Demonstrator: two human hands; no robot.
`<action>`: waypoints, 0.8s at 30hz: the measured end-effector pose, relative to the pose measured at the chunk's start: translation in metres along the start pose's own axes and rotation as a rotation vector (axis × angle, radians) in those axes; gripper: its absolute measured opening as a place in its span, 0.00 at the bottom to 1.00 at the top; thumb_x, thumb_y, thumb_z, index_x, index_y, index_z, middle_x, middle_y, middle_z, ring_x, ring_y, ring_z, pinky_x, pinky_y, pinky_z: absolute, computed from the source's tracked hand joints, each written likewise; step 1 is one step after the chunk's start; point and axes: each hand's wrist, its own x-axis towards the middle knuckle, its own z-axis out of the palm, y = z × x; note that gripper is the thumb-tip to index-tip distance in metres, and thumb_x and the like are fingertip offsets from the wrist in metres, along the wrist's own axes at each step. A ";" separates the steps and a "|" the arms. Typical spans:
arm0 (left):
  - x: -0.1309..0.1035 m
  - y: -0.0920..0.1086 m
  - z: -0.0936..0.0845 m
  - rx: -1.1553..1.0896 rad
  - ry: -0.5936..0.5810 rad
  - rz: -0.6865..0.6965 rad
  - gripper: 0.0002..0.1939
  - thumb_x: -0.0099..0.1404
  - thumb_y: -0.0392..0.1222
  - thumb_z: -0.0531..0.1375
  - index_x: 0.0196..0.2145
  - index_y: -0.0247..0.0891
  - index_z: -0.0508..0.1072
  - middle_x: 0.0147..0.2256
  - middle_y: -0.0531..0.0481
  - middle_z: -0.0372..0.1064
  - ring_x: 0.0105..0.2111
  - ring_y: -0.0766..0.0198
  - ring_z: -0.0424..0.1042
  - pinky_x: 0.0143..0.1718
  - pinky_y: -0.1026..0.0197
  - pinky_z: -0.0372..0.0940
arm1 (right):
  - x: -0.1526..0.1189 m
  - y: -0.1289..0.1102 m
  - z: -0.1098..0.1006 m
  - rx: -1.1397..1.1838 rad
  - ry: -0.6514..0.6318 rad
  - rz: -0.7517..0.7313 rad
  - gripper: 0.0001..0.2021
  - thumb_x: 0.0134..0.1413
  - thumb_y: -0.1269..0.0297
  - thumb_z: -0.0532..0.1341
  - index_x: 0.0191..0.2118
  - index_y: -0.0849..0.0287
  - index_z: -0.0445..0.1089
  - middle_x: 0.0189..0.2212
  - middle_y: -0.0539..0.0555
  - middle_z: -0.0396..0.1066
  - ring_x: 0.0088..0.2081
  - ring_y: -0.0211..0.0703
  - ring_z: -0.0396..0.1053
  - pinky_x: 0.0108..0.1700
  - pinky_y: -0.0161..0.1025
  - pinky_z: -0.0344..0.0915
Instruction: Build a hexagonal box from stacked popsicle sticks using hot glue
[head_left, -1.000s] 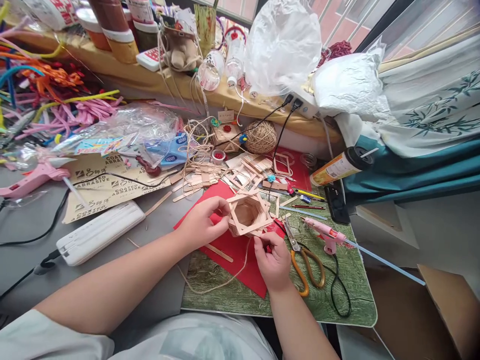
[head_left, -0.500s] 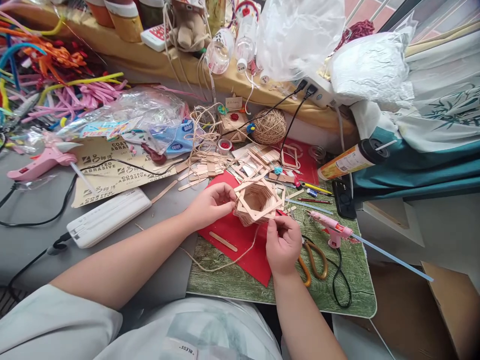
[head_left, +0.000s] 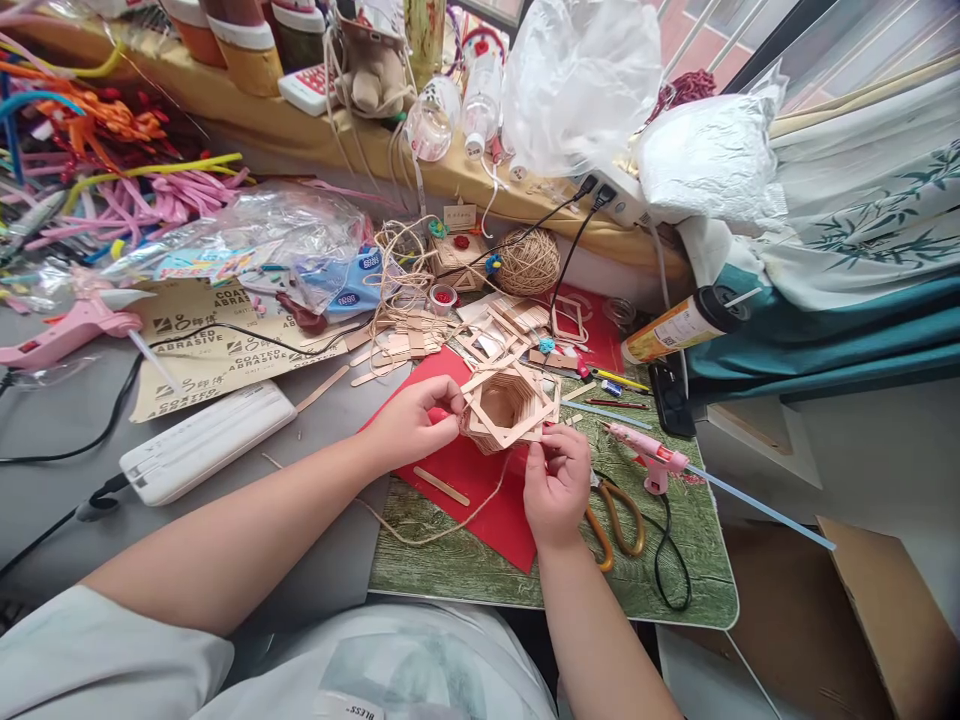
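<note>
A basket of stacked wooden craft sticks (head_left: 526, 428), open at the top, stands between my hands over a red sheet (head_left: 480, 515). My left hand (head_left: 416, 425) is closed in a pinch at the basket's left edge. At its right front corner, the thumb and fingers of my right hand (head_left: 556, 482) are pinched together. What exactly lies between the fingertips is hard to see. A length of twine (head_left: 450, 535) trails from beneath the basket across the red sheet toward the left. One loose craft stick (head_left: 441, 486) lies in front of the basket.
Orange-handled scissors (head_left: 624, 522) and a pink glue gun (head_left: 651, 455) with a long glue stick lie to the right. A drink cup (head_left: 679, 325) leans behind them. A white power strip (head_left: 206, 440) sits left. Loose sticks and a twine ball (head_left: 529, 262) are behind the basket.
The whole view has shifted slightly, so things appear a little further left. Both hands stay at the basket, with the right fingers slightly closer to its corner.
</note>
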 end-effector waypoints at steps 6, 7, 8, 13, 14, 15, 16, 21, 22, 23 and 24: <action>0.001 -0.005 0.000 -0.066 -0.013 0.009 0.06 0.62 0.33 0.58 0.37 0.40 0.68 0.37 0.54 0.70 0.38 0.66 0.70 0.44 0.62 0.66 | 0.000 0.003 0.001 0.063 -0.009 0.015 0.07 0.69 0.68 0.63 0.49 0.52 0.70 0.49 0.58 0.71 0.52 0.50 0.74 0.55 0.55 0.74; 0.002 -0.006 0.000 -0.076 -0.016 0.010 0.06 0.62 0.33 0.59 0.38 0.40 0.68 0.37 0.54 0.71 0.38 0.66 0.70 0.45 0.62 0.66 | 0.000 0.003 0.000 0.068 -0.013 0.019 0.07 0.69 0.68 0.63 0.49 0.52 0.71 0.50 0.58 0.71 0.52 0.51 0.74 0.55 0.55 0.74; 0.002 -0.006 0.000 -0.083 -0.018 0.009 0.06 0.63 0.33 0.59 0.38 0.40 0.69 0.38 0.53 0.71 0.39 0.66 0.71 0.45 0.62 0.67 | 0.000 0.003 0.000 0.070 -0.017 0.023 0.07 0.69 0.68 0.63 0.50 0.52 0.71 0.50 0.58 0.71 0.52 0.51 0.74 0.55 0.55 0.74; 0.002 -0.009 0.002 -0.121 -0.007 0.008 0.07 0.65 0.33 0.61 0.41 0.40 0.69 0.38 0.53 0.71 0.38 0.67 0.71 0.44 0.62 0.67 | 0.000 0.000 -0.001 0.085 -0.029 0.039 0.08 0.69 0.68 0.63 0.50 0.51 0.71 0.51 0.58 0.71 0.53 0.51 0.75 0.53 0.52 0.75; 0.002 -0.008 0.003 -0.134 -0.004 0.006 0.08 0.65 0.34 0.61 0.42 0.40 0.69 0.38 0.53 0.71 0.38 0.67 0.71 0.44 0.63 0.68 | 0.000 -0.001 -0.001 0.091 -0.026 0.039 0.08 0.69 0.69 0.63 0.50 0.51 0.71 0.51 0.58 0.71 0.54 0.50 0.75 0.51 0.51 0.75; 0.002 -0.008 0.003 -0.145 -0.004 0.004 0.09 0.66 0.34 0.62 0.43 0.40 0.70 0.38 0.53 0.71 0.38 0.67 0.72 0.44 0.62 0.68 | 0.000 -0.002 0.000 0.098 -0.024 0.040 0.08 0.69 0.69 0.63 0.50 0.51 0.71 0.50 0.58 0.71 0.54 0.50 0.75 0.51 0.49 0.76; 0.002 -0.007 0.003 -0.152 -0.005 0.002 0.09 0.66 0.34 0.62 0.44 0.40 0.70 0.38 0.52 0.71 0.38 0.67 0.72 0.44 0.62 0.68 | 0.001 -0.002 0.000 0.104 -0.022 0.040 0.09 0.69 0.69 0.63 0.51 0.51 0.71 0.50 0.58 0.71 0.54 0.50 0.74 0.50 0.48 0.76; 0.001 0.002 0.003 -0.118 0.027 0.028 0.08 0.67 0.36 0.65 0.43 0.40 0.72 0.38 0.52 0.72 0.37 0.67 0.72 0.44 0.61 0.70 | 0.000 -0.004 0.001 0.106 -0.029 0.031 0.10 0.68 0.70 0.63 0.51 0.50 0.71 0.51 0.58 0.71 0.55 0.50 0.74 0.49 0.47 0.77; 0.001 0.003 0.003 -0.102 0.035 0.035 0.07 0.67 0.37 0.66 0.43 0.40 0.73 0.37 0.51 0.72 0.37 0.66 0.72 0.44 0.61 0.70 | 0.000 -0.003 0.001 0.101 -0.032 0.030 0.10 0.68 0.70 0.63 0.51 0.50 0.71 0.51 0.58 0.71 0.56 0.50 0.74 0.48 0.47 0.77; 0.001 0.004 0.002 -0.084 0.041 0.039 0.07 0.67 0.38 0.66 0.42 0.40 0.73 0.37 0.51 0.73 0.36 0.66 0.72 0.44 0.60 0.70 | -0.001 -0.003 0.000 0.093 -0.034 0.030 0.10 0.68 0.70 0.62 0.51 0.50 0.71 0.51 0.59 0.70 0.56 0.51 0.74 0.48 0.47 0.78; 0.001 0.004 0.002 -0.067 0.046 0.043 0.06 0.67 0.39 0.66 0.41 0.40 0.73 0.37 0.51 0.73 0.36 0.66 0.72 0.43 0.60 0.70 | -0.001 -0.003 0.000 0.084 -0.034 0.030 0.10 0.68 0.69 0.62 0.51 0.50 0.70 0.51 0.59 0.70 0.56 0.51 0.74 0.48 0.48 0.78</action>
